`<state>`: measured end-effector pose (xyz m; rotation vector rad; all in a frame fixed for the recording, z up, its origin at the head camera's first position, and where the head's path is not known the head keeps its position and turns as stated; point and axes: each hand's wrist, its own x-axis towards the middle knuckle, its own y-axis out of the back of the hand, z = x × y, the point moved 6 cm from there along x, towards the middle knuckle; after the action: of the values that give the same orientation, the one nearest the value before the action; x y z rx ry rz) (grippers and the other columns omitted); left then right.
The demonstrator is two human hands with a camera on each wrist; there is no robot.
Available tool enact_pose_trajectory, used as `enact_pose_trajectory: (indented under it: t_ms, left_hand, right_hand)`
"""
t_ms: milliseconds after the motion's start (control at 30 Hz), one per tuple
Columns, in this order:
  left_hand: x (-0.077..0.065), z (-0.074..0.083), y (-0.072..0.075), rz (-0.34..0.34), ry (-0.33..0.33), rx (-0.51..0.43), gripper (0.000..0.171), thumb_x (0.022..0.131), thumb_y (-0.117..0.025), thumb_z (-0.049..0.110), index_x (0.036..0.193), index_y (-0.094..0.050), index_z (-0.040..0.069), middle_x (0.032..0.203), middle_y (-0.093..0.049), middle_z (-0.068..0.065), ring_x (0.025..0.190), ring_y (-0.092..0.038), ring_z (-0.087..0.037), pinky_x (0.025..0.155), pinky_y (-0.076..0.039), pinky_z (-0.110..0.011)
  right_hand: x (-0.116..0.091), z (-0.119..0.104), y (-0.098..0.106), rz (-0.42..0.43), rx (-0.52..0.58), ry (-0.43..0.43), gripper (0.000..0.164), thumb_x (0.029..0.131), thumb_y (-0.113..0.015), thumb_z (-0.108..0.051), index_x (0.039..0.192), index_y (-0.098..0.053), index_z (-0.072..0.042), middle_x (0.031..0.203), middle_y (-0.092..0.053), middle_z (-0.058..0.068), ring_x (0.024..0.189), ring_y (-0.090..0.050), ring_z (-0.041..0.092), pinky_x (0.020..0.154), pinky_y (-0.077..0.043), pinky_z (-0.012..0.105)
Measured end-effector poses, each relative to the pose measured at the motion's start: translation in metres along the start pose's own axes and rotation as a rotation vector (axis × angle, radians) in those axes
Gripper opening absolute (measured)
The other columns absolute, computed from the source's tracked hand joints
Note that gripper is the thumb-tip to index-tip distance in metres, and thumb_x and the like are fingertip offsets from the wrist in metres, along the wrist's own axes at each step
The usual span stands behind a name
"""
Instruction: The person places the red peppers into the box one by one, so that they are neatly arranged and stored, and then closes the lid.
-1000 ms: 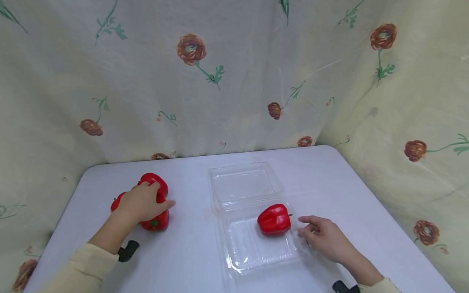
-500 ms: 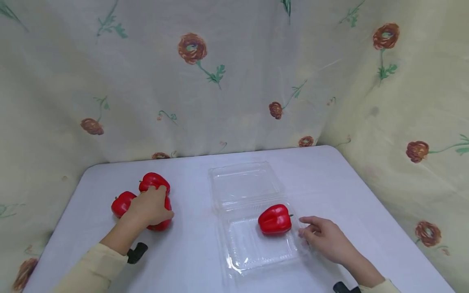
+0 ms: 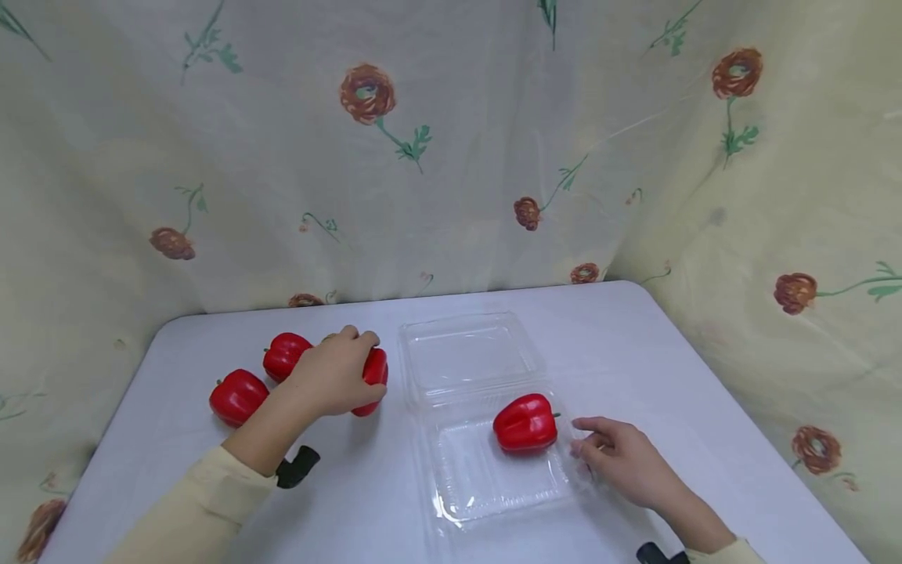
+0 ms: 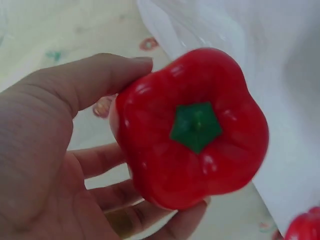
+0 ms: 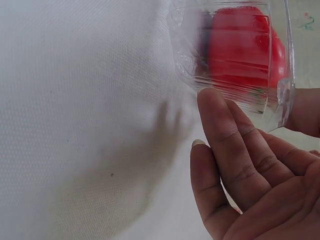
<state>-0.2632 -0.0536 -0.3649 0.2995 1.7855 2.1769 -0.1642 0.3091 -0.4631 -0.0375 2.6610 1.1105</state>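
My left hand [image 3: 331, 377] grips a red bell pepper [image 3: 376, 368] between thumb and fingers, just left of a clear plastic clamshell container [image 3: 461, 478]. Its green stem end [image 4: 196, 126] faces the left wrist camera. Inside the container's near half lies another red bell pepper [image 3: 524, 423], stem to the right. Beside the container's right wall is my right hand [image 3: 625, 464], fingers loosely bent and holding nothing. In the right wrist view a fingertip [image 5: 212, 100] sits right at the ribbed wall.
Two more red bell peppers stand at the left, one nearer [image 3: 239, 397] and one farther back [image 3: 284, 355], partly behind the left hand. The container's lid [image 3: 472, 352] lies folded open toward the back of the white table [image 3: 648, 360]. A flowered curtain [image 3: 451, 157] hangs behind.
My left hand has taken one bell pepper from the group at the left and moved it right, toward the container. The right hand has stayed put.
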Motion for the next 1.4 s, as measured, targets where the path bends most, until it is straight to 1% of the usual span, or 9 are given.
enact_pose_trajectory:
  t_ms: [233,400,533,700,767,867,967,1133,1400]
  left_hand:
    - [0.004,0.041,0.004,0.011,-0.155,-0.032,0.086,0.06,-0.093,0.034,0.134,-0.055,0.014,0.123,-0.058,-0.008,0.109,-0.055,-0.027,0.072,-0.058,-0.041]
    - [0.007,0.07,0.007,-0.015,-0.239,-0.069,0.08,0.065,-0.09,0.036,0.135,-0.055,0.018,0.125,-0.056,-0.004,0.11,-0.054,-0.022,0.073,-0.058,-0.038]
    - [0.009,0.09,0.003,-0.039,-0.312,-0.058,0.076,0.068,-0.088,0.037,0.134,-0.055,0.019,0.124,-0.056,-0.002,0.11,-0.054,-0.02,0.073,-0.057,-0.036]
    - [0.009,0.111,-0.01,-0.057,-0.427,-0.04,0.068,0.071,-0.086,0.036,0.131,-0.058,0.019,0.122,-0.057,-0.001,0.108,-0.055,-0.019,0.073,-0.056,-0.031]
    - [0.009,0.116,-0.017,-0.068,-0.457,-0.034,0.067,0.071,-0.086,0.036,0.13,-0.059,0.019,0.121,-0.057,0.0,0.108,-0.055,-0.019,0.073,-0.056,-0.029]
    - [0.008,0.12,-0.026,-0.083,-0.481,-0.017,0.065,0.072,-0.086,0.036,0.129,-0.059,0.02,0.12,-0.058,0.0,0.106,-0.056,-0.018,0.072,-0.055,-0.028]
    - [0.007,0.122,-0.032,-0.098,-0.488,-0.002,0.065,0.072,-0.086,0.035,0.129,-0.06,0.02,0.119,-0.058,0.001,0.105,-0.056,-0.017,0.072,-0.055,-0.027]
    - [0.007,0.122,-0.04,-0.115,-0.493,-0.004,0.069,0.071,-0.087,0.034,0.132,-0.059,0.02,0.118,-0.06,0.002,0.103,-0.056,-0.017,0.071,-0.055,-0.027]
    - [0.006,0.122,-0.054,-0.133,-0.516,0.003,0.073,0.068,-0.089,0.033,0.133,-0.058,0.021,0.118,-0.061,0.003,0.103,-0.057,-0.016,0.074,-0.055,-0.028]
  right_hand:
    - [0.0,0.002,0.0,-0.001,-0.004,0.001,0.045,0.093,-0.069,-0.02,0.131,-0.059,0.0,0.085,-0.064,0.001,0.071,-0.06,0.015,0.059,-0.05,0.029]
    - [-0.002,0.0,0.0,0.003,0.005,-0.001,0.042,0.093,-0.069,-0.017,0.13,-0.06,-0.001,0.085,-0.065,0.003,0.071,-0.061,0.016,0.06,-0.051,0.029]
    - [-0.002,0.002,0.0,0.002,0.011,-0.009,0.04,0.093,-0.068,-0.016,0.13,-0.06,-0.001,0.085,-0.065,0.003,0.071,-0.062,0.016,0.061,-0.052,0.029]
    - [-0.002,0.002,0.001,0.009,0.006,-0.004,0.04,0.093,-0.068,-0.015,0.13,-0.06,-0.001,0.085,-0.065,0.003,0.071,-0.062,0.016,0.06,-0.051,0.029]
    - [-0.002,0.001,0.001,0.01,0.004,0.0,0.04,0.093,-0.068,-0.016,0.13,-0.06,-0.001,0.085,-0.065,0.003,0.07,-0.062,0.016,0.06,-0.051,0.029]
    - [-0.002,-0.001,0.001,0.011,-0.001,0.004,0.04,0.093,-0.068,-0.016,0.13,-0.06,-0.002,0.085,-0.065,0.002,0.07,-0.061,0.016,0.06,-0.052,0.029]
    - [-0.001,-0.002,0.001,0.01,-0.008,0.005,0.04,0.093,-0.068,-0.017,0.13,-0.06,-0.002,0.085,-0.065,0.002,0.07,-0.061,0.016,0.061,-0.052,0.029]
    - [-0.001,-0.002,0.001,0.014,-0.006,0.005,0.039,0.093,-0.068,-0.015,0.129,-0.061,-0.001,0.084,-0.065,0.002,0.07,-0.061,0.015,0.061,-0.051,0.029]
    - [-0.001,-0.003,0.001,0.011,-0.006,0.03,0.041,0.093,-0.069,-0.016,0.129,-0.06,0.0,0.083,-0.065,0.002,0.07,-0.061,0.015,0.06,-0.051,0.028]
